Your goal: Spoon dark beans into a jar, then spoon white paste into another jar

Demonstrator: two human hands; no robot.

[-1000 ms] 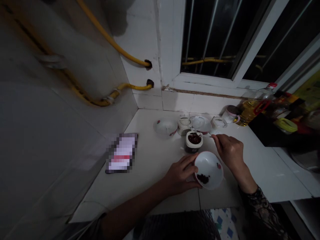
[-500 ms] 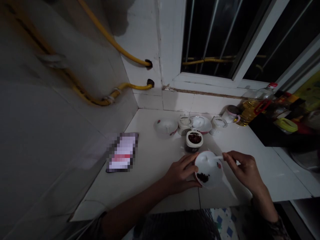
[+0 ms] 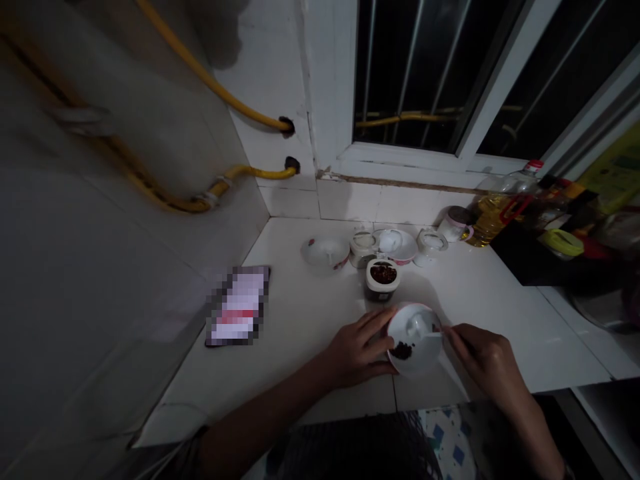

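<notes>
Grasping the bowl (image 3: 424,359) by its side, the left hand (image 3: 356,350) holds it near the jar (image 3: 383,289); the right hand (image 3: 486,355) pinches a spoon (image 3: 433,335), its head inside near dark bits (image 3: 403,351).

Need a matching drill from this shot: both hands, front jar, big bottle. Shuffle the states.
Column one:
1. Left hand
2. Right hand
3. Front jar
4. Big bottle

Column two:
A. Gripping a white spoon
B. Red cap, yellow contents
C. Grasping a bowl by its side
D. Open top, dark red contents

Pairs: 1-C, 2-A, 3-D, 4-B
</notes>
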